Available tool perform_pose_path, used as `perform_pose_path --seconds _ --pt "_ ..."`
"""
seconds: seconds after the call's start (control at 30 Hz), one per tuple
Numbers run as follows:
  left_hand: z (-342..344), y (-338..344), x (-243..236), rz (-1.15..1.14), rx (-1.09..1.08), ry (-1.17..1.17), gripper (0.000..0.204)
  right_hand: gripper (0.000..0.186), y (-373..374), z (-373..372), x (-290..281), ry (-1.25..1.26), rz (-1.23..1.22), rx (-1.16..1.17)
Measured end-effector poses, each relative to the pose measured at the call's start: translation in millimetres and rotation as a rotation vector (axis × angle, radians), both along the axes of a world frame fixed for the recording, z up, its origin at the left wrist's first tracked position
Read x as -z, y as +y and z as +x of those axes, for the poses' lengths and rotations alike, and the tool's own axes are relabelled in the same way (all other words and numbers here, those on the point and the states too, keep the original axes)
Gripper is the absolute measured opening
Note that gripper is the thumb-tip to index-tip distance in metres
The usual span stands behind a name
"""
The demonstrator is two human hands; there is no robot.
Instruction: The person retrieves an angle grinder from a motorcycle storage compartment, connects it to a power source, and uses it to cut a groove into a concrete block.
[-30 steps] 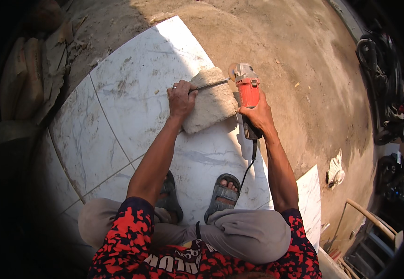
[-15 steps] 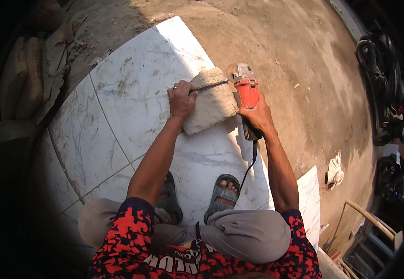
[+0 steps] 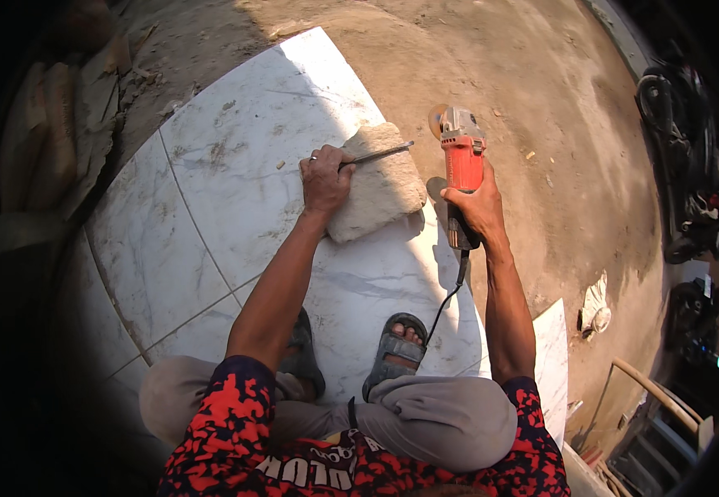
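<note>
My left hand [image 3: 326, 178] is closed around a thin dark metal rod [image 3: 382, 154], pressing it on top of a rough pale stone block [image 3: 380, 195]. The rod's tip sticks out past the block's right side. In my right hand [image 3: 479, 207] is a red and grey angle grinder [image 3: 462, 161], held upright with its head pointing away from me. Its round disc [image 3: 437, 120] is to the right of the rod's tip, apart from it. A black cord [image 3: 450, 296] runs from the grinder's rear down toward my foot.
White marbled tiles [image 3: 202, 174] lie under the block and my sandalled feet [image 3: 398, 348]. Bare brown ground [image 3: 558, 166] extends beyond their right edge. Sacks [image 3: 49, 124] stand at the far left. Dark machinery [image 3: 678, 149] and a wooden handle [image 3: 653, 385] are at the right.
My right hand has drawn the grinder to the right, so its disc has parted from the rod's tip. My left hand and the block have hardly moved.
</note>
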State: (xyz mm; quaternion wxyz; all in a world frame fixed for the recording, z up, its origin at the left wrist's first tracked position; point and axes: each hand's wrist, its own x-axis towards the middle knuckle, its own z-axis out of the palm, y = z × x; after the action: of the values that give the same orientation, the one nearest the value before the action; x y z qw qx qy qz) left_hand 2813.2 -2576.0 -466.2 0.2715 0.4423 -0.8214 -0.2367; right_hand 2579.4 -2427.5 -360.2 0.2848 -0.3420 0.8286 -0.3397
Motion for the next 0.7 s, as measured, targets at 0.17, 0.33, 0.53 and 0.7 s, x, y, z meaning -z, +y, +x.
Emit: perform_pose_path --seconds 0.17,0.33,0.53,0.7 --pt "-1.2 -0.3 0.5 0.005 0.005 0.002 0.013 0.09 0.4 11.0 0.3 -0.036 0.018 -0.046" --pt "-1.1 -1.4 -0.2 0.02 0.0 0.014 0.014 0.094 0.4 23.6 -1.3 -0.093 0.062 -0.043" --pt "0.1 -1.5 -1.9 0.053 -0.007 -0.001 0.014 0.095 -2.2 14.3 10.2 -0.059 0.082 -0.072" --pt "1.5 -1.9 -1.4 0.037 -0.008 -0.008 0.013 0.094 1.5 16.6 15.8 -0.057 0.059 -0.094"
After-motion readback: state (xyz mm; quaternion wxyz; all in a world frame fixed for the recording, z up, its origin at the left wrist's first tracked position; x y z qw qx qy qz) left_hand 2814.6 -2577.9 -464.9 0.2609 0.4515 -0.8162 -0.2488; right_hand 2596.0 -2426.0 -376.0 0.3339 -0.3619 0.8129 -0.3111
